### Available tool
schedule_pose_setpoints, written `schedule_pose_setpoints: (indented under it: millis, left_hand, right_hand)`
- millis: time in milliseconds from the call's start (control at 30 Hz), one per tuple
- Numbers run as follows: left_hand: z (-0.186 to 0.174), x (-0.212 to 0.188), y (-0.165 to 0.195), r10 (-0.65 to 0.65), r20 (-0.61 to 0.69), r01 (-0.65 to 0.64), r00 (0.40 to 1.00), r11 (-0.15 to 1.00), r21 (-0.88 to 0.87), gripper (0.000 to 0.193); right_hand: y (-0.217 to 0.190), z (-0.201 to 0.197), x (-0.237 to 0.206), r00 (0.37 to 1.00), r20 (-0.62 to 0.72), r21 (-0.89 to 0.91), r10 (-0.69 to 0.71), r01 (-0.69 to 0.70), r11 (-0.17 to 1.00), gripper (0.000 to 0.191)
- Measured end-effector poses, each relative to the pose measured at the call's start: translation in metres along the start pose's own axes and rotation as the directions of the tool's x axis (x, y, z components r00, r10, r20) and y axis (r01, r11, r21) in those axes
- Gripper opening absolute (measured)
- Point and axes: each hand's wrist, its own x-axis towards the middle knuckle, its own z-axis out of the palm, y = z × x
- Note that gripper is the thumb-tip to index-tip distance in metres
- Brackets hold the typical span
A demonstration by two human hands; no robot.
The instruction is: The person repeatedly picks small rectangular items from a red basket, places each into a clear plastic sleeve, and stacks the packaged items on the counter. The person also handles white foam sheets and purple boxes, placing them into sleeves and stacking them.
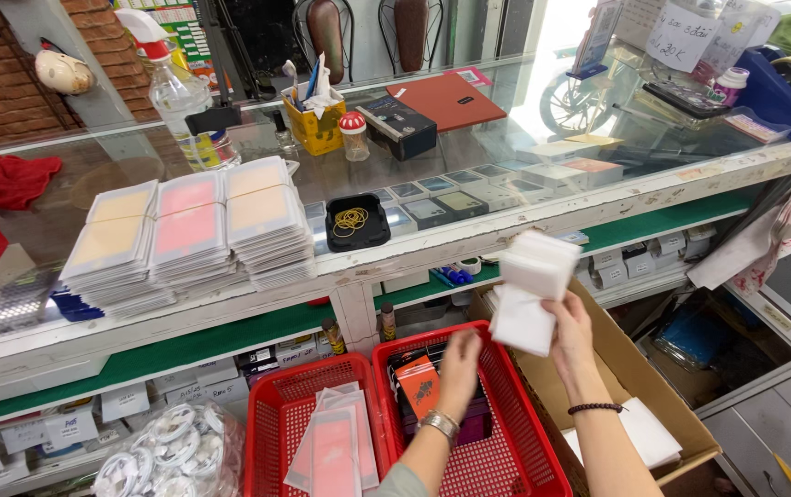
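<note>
A fanned bundle of white flat plastic sleeves (529,290) is gripped in the closed right hand (569,333) and held raised above the open brown cardboard box (639,368). The left hand (458,361) is lowered into the right-hand red plastic mesh basket (515,433), its fingers curled downward over the small orange and dark packets (418,387) stacked inside; whether anything is clasped cannot be told. A metal watch is worn on the left wrist and a dark bead bracelet on the right. Just beside this basket, a second red mesh basket (271,433) is seen holding clear sleeves with pink inserts (333,446). Farther out, on the glass tabletop (469,152), three bound stacks of pink and cream cards (188,235) are placed near a black tray of rubber bands (356,223).
</note>
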Motion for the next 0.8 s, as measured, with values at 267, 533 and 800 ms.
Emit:
schedule_pose_setpoints:
  millis: [267,533,800]
  left_hand:
    - [-0.084,0.019,0.029,-0.028,0.076,0.041,0.997,0.984,-0.174,0.062]
    - [-0.127,-0.017,0.025,0.058,-0.121,-0.040,0.991,0.989,0.144,0.059]
    - [-0.144,-0.058,0.031,0.158,-0.132,-0.075,0.979,0.869,0.489,0.059]
  right_hand:
    - [0.018,0.075,-0.051,0.939,0.324,-0.213,0.114,-0.045,0.976,0.059]
    - [0.025,0.118,-0.103,0.806,0.562,-0.523,-0.187,0.522,0.674,0.019]
    - [0.031,0.123,-0.123,0.674,0.738,-0.538,0.023,0.567,0.624,0.016]
